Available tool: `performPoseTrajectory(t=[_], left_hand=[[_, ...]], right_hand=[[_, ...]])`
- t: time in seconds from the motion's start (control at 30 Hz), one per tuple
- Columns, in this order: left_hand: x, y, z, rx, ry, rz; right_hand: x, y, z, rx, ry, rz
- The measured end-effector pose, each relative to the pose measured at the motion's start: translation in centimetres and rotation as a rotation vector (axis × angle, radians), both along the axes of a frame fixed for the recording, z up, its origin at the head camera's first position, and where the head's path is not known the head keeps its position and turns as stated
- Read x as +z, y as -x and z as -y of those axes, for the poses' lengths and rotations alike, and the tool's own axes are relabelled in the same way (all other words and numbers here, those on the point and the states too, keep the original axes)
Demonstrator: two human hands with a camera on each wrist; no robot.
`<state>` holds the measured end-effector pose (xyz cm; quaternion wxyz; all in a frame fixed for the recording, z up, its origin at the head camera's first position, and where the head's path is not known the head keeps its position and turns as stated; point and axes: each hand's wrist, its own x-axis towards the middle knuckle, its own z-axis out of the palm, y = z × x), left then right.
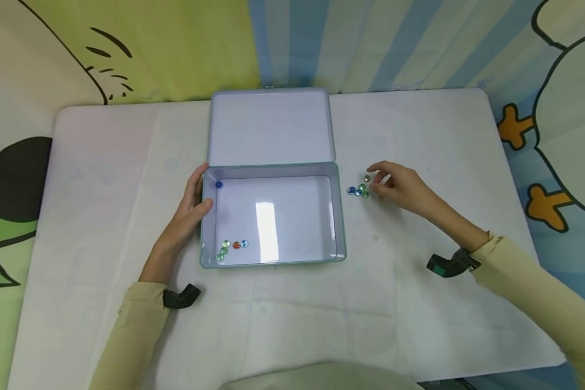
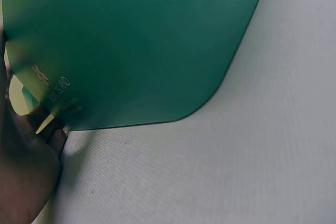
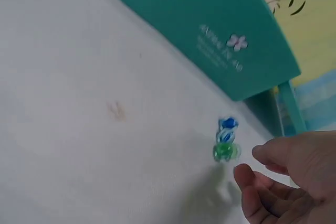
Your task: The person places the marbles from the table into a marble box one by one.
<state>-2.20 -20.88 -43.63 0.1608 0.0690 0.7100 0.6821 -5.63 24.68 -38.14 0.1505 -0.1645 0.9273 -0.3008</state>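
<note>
In the head view, the left hand reaches in from the tabletop's near edge and lies along the left side of the case, thumb over the rim and fingers along the outside, its grip clamped on that wall. The right hand comes in from the right, its fingers bent and pointing left; thumb and index finger are apart, with an amber bead near the gap. Just beside it, toward the case, two green beads and two blue beads sit on the tabletop, and the case's right wall stands between them and its inside. A printed curtain hangs along the far edge. The lid is laid back toward that edge; inside the case, a dark blue bead sits in the far left corner, and green beads, an orange bead and a light blue bead near the close left corner. In the left wrist view, the fingers, partly dark, meet the edge of the case's green outside, which carries blurred lettering. In the right wrist view, thumb and forefinger stand apart just beside the blue and green beads, near a corner of the case, whose side bears a flower print.
</note>
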Motion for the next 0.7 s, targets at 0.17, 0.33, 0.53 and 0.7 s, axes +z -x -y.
performPoseTrajectory(t=[0.17,0.33,0.53,0.7], left_hand=[[0.1,0.0,-0.1,-0.004,0.002,0.005],[0.1,0.1,-0.1,0.0,0.001,-0.002],[0.1,0.1,0.0,0.001,0.006,-0.003],[0.2,0.0,0.0,0.001,0.005,0.002]], right_hand=[[-1.2,1.1,0.3,-0.001,-0.044,-0.01],[-1.9,1.5,0.5,-0.002,-0.041,-0.003],[-1.8,1.6,0.3,-0.023,-0.026,0.04],[-1.4,1.4,-0.1,-0.087,-0.013,0.122]])
